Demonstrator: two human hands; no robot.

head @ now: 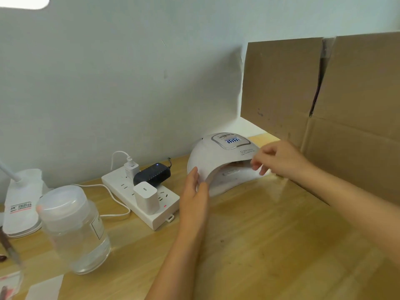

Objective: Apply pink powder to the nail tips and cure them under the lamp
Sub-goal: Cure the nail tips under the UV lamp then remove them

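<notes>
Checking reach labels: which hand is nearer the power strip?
Left. The left hand rests on the lamp's left edge, just beside the power strip; the right hand is at the lamp's far side.

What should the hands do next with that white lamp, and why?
Probably slide the right hand back out of the lamp's opening. Its fingers sit curled at the mouth, something pale lies inside, the display is lit, and the left hand steadies the lamp's side.
</notes>
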